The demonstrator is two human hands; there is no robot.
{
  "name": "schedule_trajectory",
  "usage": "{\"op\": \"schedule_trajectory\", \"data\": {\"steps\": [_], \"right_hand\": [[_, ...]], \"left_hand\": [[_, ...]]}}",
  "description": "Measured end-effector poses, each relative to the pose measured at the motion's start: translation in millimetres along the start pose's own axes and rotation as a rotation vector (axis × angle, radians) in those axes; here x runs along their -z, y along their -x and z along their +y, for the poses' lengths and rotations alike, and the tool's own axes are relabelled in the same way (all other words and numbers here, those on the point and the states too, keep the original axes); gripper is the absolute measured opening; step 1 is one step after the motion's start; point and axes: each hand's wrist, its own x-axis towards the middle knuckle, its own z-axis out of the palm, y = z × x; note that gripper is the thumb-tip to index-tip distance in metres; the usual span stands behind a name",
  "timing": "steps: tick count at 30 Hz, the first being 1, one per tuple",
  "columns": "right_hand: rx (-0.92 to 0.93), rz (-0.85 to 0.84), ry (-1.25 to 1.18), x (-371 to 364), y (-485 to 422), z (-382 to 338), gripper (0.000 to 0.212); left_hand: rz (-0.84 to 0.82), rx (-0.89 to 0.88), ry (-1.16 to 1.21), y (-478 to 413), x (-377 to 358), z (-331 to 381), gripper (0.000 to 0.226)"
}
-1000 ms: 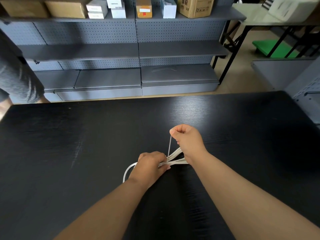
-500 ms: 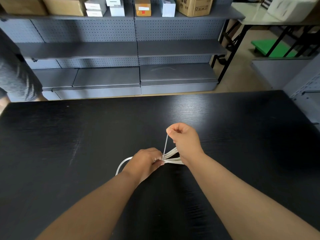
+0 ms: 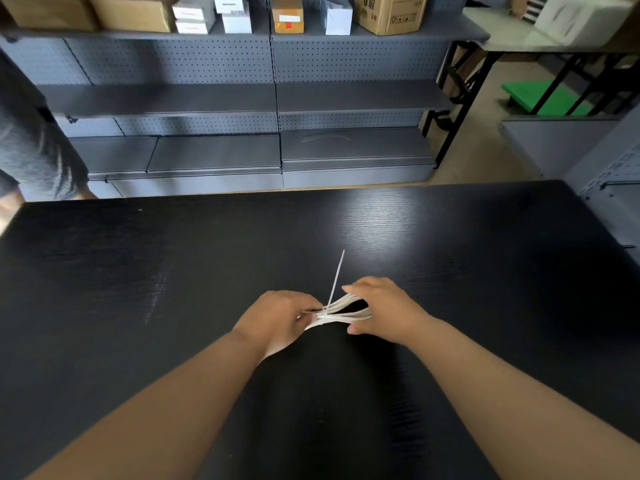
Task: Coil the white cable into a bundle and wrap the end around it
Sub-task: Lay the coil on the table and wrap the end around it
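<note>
Cable bundle (image 3: 341, 311) over table (image 3: 138, 271) centre, between the hands: left hand (image 3: 280, 318) at its left end, right hand (image 3: 384, 310) at its right. Shelving (image 3: 221, 98) behind table, boxes (image 3: 287, 13) on its top shelf.

a black wood-grain counter (image 3: 450, 258) fills the lower part of the view, with light glinting off its far middle. behind it stands grey pegboard shelving (image 3: 221, 64); its top shelf carries brown cardboard boxes (image 3: 388, 12), small white boxes (image 3: 194, 13) and an orange box (image 3: 287, 13). to the right, a folding table (image 3: 509, 36) on black legs bears a white box (image 3: 585, 15), with something green (image 3: 540, 98) on the floor beneath. a person in grey clothing (image 3: 31, 150) stands at the left edge.
</note>
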Motion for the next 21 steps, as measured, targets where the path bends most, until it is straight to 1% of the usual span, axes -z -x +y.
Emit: {"op": "schedule_trajectory", "data": {"steps": [4, 10, 12, 16, 18, 21], "right_hand": [[0.009, 0.023, 0.064, -2, -1, -1, 0.068], [-0.014, 0.057, 0.089, -4, -2, -4, 0.061], [-0.023, 0.068, 0.084, -4, -1, -4, 0.060], [-0.037, 0.074, 0.086, -5, 0, -7, 0.059], [-0.045, 0.077, 0.096, -5, 0, -8, 0.059], [-0.064, 0.078, 0.106, -5, 0, -9, 0.058]], "left_hand": [[0.035, 0.005, -0.072, 13, 16, -18, 0.030], [-0.051, 0.003, -0.169, 34, 46, -41, 0.033], [-0.109, 0.021, -0.202, 40, 52, -45, 0.034], [-0.174, 0.021, -0.212, 53, 50, -50, 0.044], [-0.192, -0.024, -0.235, 59, 46, -53, 0.041], [-0.180, -0.164, -0.284, 65, 42, -55, 0.024]]}}
